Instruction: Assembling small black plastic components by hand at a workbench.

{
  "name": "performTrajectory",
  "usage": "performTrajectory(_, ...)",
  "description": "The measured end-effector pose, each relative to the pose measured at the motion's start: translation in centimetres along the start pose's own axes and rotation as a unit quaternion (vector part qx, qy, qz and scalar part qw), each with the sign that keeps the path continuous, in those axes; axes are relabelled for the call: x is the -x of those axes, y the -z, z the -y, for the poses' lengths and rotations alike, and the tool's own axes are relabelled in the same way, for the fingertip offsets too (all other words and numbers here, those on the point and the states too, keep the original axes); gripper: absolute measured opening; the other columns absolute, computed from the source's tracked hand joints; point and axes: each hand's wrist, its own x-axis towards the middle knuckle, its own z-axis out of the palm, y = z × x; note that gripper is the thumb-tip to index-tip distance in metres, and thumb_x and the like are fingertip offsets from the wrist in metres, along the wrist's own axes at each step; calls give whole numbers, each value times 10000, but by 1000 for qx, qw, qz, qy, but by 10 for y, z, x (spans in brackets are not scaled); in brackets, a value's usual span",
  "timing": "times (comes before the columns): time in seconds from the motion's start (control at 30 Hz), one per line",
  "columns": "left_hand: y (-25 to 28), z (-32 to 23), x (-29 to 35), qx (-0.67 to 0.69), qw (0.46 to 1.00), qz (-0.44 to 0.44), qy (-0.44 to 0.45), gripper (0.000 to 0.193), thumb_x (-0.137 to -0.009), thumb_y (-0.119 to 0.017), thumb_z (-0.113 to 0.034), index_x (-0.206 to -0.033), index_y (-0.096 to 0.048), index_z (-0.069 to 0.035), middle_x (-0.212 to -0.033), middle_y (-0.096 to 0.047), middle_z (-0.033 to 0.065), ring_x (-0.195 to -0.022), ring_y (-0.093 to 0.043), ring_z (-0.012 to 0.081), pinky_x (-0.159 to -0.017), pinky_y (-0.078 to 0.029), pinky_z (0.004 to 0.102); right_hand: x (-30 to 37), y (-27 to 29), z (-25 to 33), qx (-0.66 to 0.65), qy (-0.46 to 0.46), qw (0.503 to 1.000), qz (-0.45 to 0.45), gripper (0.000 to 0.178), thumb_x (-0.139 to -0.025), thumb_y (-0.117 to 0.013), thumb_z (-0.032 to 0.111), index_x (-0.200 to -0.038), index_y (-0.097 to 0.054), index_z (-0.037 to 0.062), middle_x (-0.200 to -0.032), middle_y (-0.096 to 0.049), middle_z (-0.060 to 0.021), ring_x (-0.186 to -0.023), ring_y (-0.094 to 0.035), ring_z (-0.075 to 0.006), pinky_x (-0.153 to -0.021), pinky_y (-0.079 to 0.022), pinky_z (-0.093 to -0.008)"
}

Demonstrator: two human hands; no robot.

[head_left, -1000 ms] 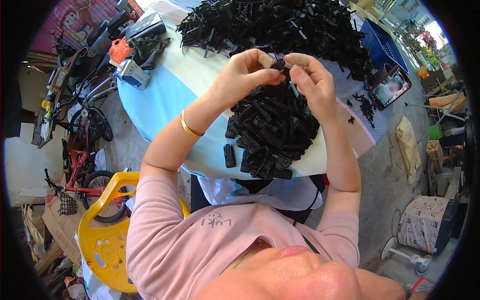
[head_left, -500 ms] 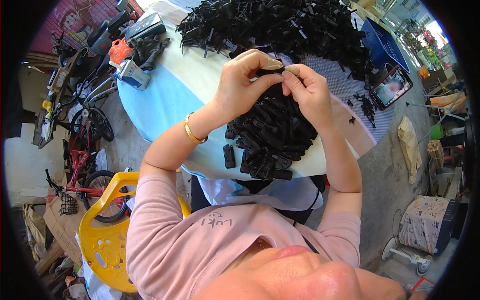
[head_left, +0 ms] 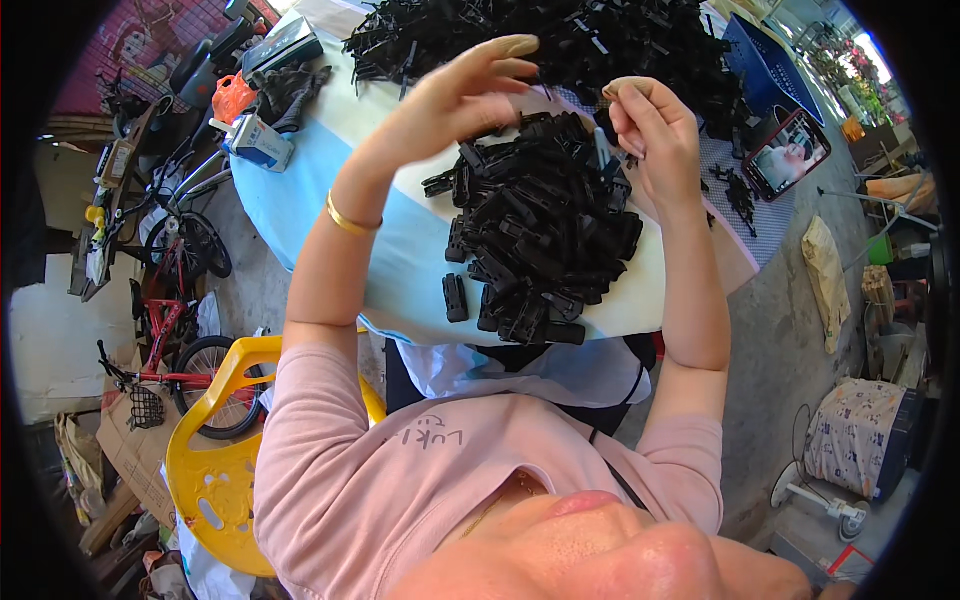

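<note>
Over the far left of the nearer pile of small black plastic parts (head_left: 540, 230), my left hand (head_left: 475, 95) is raised with its fingers stretched apart and nothing in them. My right hand (head_left: 655, 130) is by the pile's far right edge, thumb and forefinger pinched and the other fingers curled. Whatever it may hold is too small to make out. Beige coverings wrap some of my fingertips. Just left of the right hand, a pale blue-grey strip (head_left: 602, 148) stands out among the parts. A larger heap of thin black pieces (head_left: 560, 40) lies beyond both hands.
A phone (head_left: 788, 155) with its screen lit leans at the table's right, beside a few tiny black pieces (head_left: 735, 200). Behind it stands a blue basket (head_left: 765, 75). A white-and-blue carton (head_left: 262, 145) is at the left edge. A yellow chair (head_left: 215, 465) stands at lower left.
Earlier both hands met over the pile, pinching a small black part. Now they are apart: the left has opened and moved up and left, the right has shifted right. The part has left the left hand.
</note>
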Motion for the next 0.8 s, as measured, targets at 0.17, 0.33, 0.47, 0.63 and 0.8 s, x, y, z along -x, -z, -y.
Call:
performTrajectory(0.17,43,59,-5,-373,920,-81,82,257,-762,-563,-8,-994,-644,-81,-974,-609,73,-877,-579,202,-767,-475,271,1,-9,-11,184,49,982,-7,147,-872,-555,166,-880,-622,36,-637,-504,43,-537,-391,-1,-475,-298,-139)
performTrajectory(0.33,22,82,-11,-699,710,4,91,232,-725,-550,-73,-912,-659,-156,-1015,-532,40,-1014,-455,264,-773,-435,332,0,-8,-23,229,83,970,7,149,-859,-580,170,-881,-628,30,-666,-536,39,-596,-462,-23,-554,-383,-160)
performTrajectory(0.47,23,73,-10,-702,704,33,102,153,-715,-574,-112,-845,-646,-147,-1053,-538,36,-1077,-421,265,-761,-427,333,0,-9,-22,236,87,968,2,151,-845,-601,168,-887,-628,26,-671,-540,40,-601,-462,-21,-555,-385,-160)
performTrajectory(0.63,8,29,-11,-418,906,-61,-36,151,-742,-588,-10,-888,-610,-40,-942,-605,98,-886,-566,279,-741,-456,312,5,-18,-12,276,139,951,-18,163,-802,-647,121,-937,-633,31,-691,-558,43,-592,-467,-22,-543,-387,-164)
performTrajectory(0.8,-25,2,-1,-302,953,5,-40,172,-779,-585,14,-949,-559,25,-877,-602,103,-794,-584,155,-705,-467,274,10,-25,-3,300,277,908,96,217,-736,-683,37,-949,-640,34,-715,-589,-3,-580,-487,-38,-502,-372,-163)
